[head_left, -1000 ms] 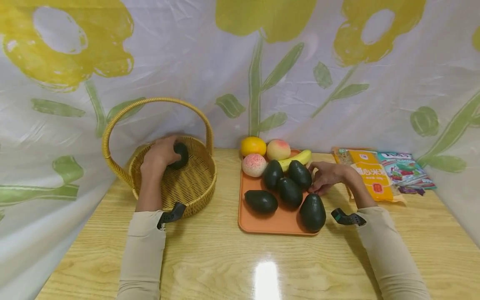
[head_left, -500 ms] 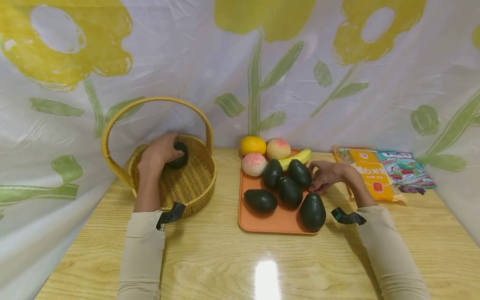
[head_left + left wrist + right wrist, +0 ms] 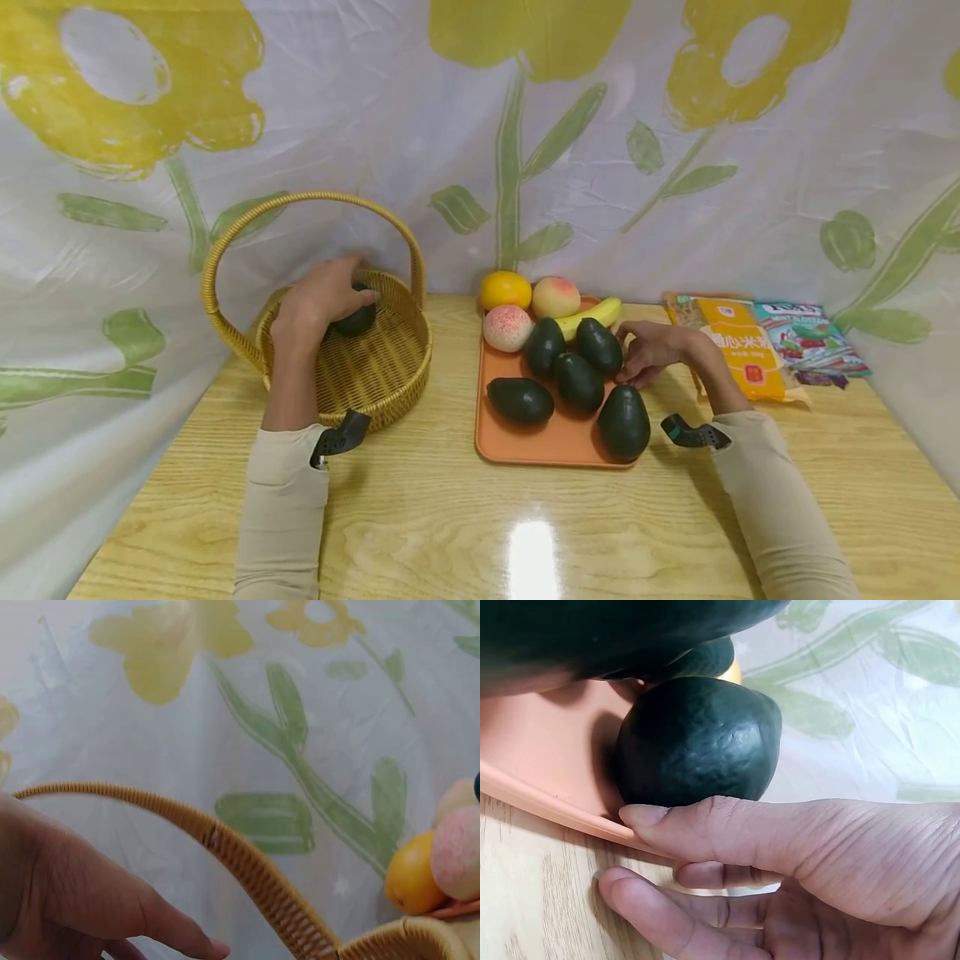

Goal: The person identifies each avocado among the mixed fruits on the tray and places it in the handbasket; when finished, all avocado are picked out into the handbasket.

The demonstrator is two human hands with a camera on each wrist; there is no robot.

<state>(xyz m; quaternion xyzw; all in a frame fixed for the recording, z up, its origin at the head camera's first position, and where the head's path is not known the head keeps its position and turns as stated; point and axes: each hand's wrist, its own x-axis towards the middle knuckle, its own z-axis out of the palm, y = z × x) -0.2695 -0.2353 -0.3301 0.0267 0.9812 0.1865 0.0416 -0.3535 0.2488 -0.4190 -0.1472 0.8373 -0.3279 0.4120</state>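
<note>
My left hand point(image 3: 311, 300) hovers inside the round wicker basket point(image 3: 401, 392), low over a dark green avocado point(image 3: 356, 322). Its thumb stretches across the avocado's top edge; the other fingers are mostly hidden in the head view. The left wrist view shows the straight thumb point(image 3: 172, 926) beside the basket handle point(image 3: 255, 862), with no avocado visible there. At the orange tray's point(image 3: 551, 450) right rim, my right hand point(image 3: 656, 350) lies with loosely curled fingers outside the rim. In the right wrist view its thumb point(image 3: 712, 832) runs along the rim, against an avocado point(image 3: 697, 742).
Several avocados point(image 3: 521, 402), a banana point(image 3: 611, 312), two peaches point(image 3: 508, 328) and an orange-yellow citrus fruit point(image 3: 506, 291) sit on the tray. Food packets point(image 3: 738, 342) lie at the back right. The handle arches high over the basket; a flowered curtain point(image 3: 390, 108) hangs behind.
My left hand has risen slightly and shifted left, its thumb moving up off the avocado's side. The avocado has settled a little lower in the basket. My right hand has stayed put.
</note>
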